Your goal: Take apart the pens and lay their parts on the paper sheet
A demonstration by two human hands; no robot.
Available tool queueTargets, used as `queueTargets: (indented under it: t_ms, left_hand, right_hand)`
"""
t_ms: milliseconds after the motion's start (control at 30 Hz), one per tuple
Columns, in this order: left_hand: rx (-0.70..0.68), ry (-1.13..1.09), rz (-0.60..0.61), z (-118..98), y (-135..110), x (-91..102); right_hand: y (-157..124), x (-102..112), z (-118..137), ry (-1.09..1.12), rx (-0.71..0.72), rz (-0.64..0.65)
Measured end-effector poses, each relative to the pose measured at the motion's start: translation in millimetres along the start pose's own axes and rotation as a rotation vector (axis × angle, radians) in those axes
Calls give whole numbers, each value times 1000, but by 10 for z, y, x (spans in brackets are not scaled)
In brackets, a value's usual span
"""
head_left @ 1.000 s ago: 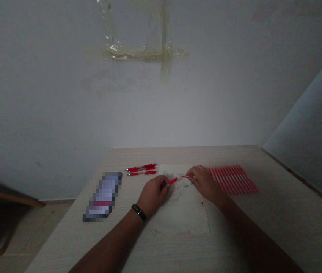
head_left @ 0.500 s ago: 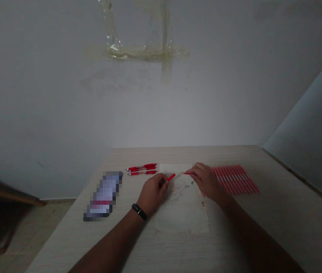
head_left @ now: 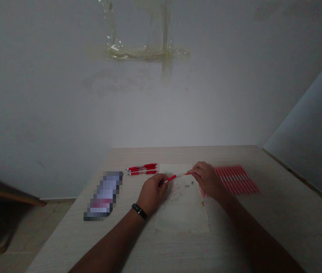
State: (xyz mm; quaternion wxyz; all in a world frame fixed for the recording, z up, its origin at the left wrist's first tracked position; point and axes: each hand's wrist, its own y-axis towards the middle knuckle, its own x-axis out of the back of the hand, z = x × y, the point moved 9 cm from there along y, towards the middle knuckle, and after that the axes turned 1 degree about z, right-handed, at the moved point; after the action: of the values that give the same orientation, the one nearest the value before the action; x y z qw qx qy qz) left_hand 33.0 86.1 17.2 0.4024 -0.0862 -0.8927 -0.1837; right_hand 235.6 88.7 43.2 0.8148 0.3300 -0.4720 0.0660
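Observation:
Over the sheet of paper point(head_left: 182, 214), my left hand point(head_left: 152, 191) is closed around a red pen barrel point(head_left: 172, 177), whose end points right and slightly up. My right hand point(head_left: 208, 180) pinches a thin red pen refill point(head_left: 188, 173) with a yellowish tip directed at that barrel. A small gap, with a faint pale line across it, shows between the two parts. Below them on the paper lie a small metallic piece point(head_left: 187, 186) and a tiny dark part point(head_left: 192, 182). Red marks and dark scribbles cover the paper near my left fingers.
Several red pens point(head_left: 142, 172) lie left of the paper. To the right is a neat row of red pen barrels point(head_left: 239, 180), partly behind my right hand. A pixelated phone-like object point(head_left: 104, 195) rests at the table's left. The wall point(head_left: 183, 121) stands behind the table.
My right hand has shifted slightly right with the refill. The red barrel in my left hand reaches a little further right and more of it shows.

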Motion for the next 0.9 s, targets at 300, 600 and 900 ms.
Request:
queueTargets:
  t_ms: [300,600,900]
  left_hand:
    - [-154,-71,98,-212,-26,-63]
    - [-115,-59,92,-165,-8,-36]
    - [-137,-102,107,-244,-25,-43]
  right_hand:
    - [-29,-133,318,196,117,68]
    - [-17,22,174,131,47,-12]
    - [-23,-91,265,160,66,50]
